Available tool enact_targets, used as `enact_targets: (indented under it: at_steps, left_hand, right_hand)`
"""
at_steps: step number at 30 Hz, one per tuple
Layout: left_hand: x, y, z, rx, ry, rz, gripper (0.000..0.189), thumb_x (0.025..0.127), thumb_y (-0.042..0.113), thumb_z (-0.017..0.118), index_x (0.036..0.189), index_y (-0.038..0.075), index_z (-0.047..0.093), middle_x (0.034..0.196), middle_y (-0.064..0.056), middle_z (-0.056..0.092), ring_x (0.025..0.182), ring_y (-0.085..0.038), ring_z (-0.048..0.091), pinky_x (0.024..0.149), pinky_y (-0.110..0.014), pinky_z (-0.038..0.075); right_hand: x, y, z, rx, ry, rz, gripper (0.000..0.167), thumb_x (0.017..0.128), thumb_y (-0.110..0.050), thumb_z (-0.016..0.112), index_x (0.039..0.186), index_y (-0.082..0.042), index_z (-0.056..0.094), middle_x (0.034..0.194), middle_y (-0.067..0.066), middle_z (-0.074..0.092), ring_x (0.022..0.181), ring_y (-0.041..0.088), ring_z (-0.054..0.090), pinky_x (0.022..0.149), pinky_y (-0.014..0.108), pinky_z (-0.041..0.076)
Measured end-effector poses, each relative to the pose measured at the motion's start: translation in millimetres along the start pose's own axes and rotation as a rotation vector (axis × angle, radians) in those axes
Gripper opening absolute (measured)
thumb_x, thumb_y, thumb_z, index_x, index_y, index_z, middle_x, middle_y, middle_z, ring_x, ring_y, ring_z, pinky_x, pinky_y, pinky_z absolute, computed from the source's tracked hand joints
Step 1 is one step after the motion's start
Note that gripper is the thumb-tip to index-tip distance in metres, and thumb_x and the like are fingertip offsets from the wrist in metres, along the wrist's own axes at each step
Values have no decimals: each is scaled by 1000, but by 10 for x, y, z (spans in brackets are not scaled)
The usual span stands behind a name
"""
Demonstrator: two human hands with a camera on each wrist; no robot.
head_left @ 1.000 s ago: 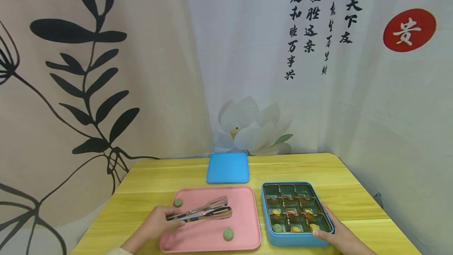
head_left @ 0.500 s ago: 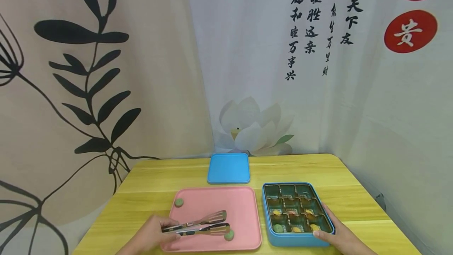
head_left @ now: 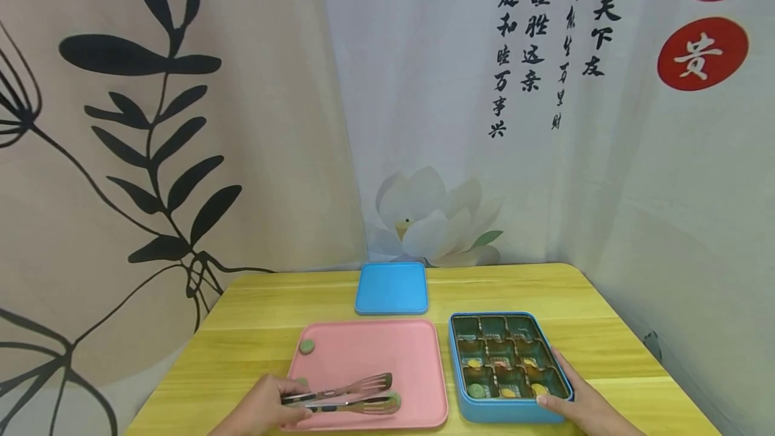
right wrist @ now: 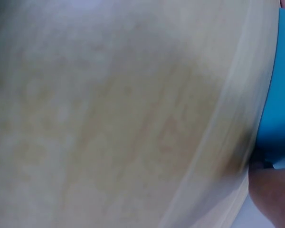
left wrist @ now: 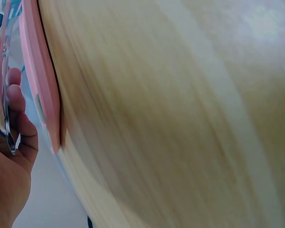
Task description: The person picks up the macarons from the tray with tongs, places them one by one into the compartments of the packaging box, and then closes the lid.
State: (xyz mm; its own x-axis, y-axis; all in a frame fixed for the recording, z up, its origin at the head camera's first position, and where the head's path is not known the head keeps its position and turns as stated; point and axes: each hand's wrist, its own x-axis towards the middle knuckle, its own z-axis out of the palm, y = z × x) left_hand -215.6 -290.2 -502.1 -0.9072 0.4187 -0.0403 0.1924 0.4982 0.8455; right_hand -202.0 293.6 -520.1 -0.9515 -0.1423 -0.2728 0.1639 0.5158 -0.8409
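My left hand (head_left: 263,406) holds metal tongs (head_left: 372,384) by the handle end, low over the near part of a pink tray (head_left: 369,342). The tongs' two slotted heads are spread, and a round green pastry (head_left: 396,398) shows partly behind the nearer head. A second green pastry (head_left: 307,346) lies at the tray's far left corner, and another (head_left: 301,381) is mostly hidden by the hand and tongs. My right hand (head_left: 581,401) grips the right side of a blue box (head_left: 508,412), thumb over its near rim. Green and yellow pieces sit in several of its compartments.
A blue lid (head_left: 391,288) lies flat behind the tray at the back of the yellow wooden table (head_left: 290,298). A printed curtain (head_left: 284,120) hangs behind the table. The box stands just right of the tray.
My left hand has brought the tongs nearer the tray's front edge, their heads now over the front green pastry. The right hand and box have stayed put.
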Motion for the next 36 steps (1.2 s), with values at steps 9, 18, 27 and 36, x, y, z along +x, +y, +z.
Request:
enact_targets:
  at_steps: [9, 18, 27, 36]
  left_hand:
    - [33, -13, 18, 3, -2, -3, 15, 80, 16, 82, 92, 8, 79, 76, 0, 69, 63, -8, 52, 54, -21, 45]
    - [41, -5, 28, 30, 10, -16, 10, 81, 20, 82, 87, 13, 80, 64, 4, 62, 57, -7, 49, 49, -20, 40]
    - [17, 5, 15, 7, 14, -33, 11, 82, 18, 81, 90, 10, 80, 76, -3, 69, 61, -10, 53, 51, -21, 43]
    - [-9, 7, -20, 22, 45, -10, 14, 82, 17, 80, 92, 8, 79, 91, -6, 73, 78, -12, 59, 66, -22, 49]
  right_hand:
    - [-16, -11, 3, -30, 11, -10, 98, 98, -40, 61, 157, -3, -8, 154, 40, -4, 132, 68, 10, 89, 71, 37]
    - [-32, -23, 13, -39, 20, -14, 98, 97, -40, 62, 157, -3, -7, 154, 40, -3, 133, 67, 12, 89, 71, 37]
    - [-35, -9, 6, -30, 16, -24, 98, 97, -39, 62, 157, -3, -8, 154, 39, -5, 133, 67, 6, 90, 74, 33]
    - [-17, -5, 4, -12, 6, -13, 99, 97, -39, 62, 157, -4, -8, 155, 38, -5, 134, 66, 2, 92, 77, 28]
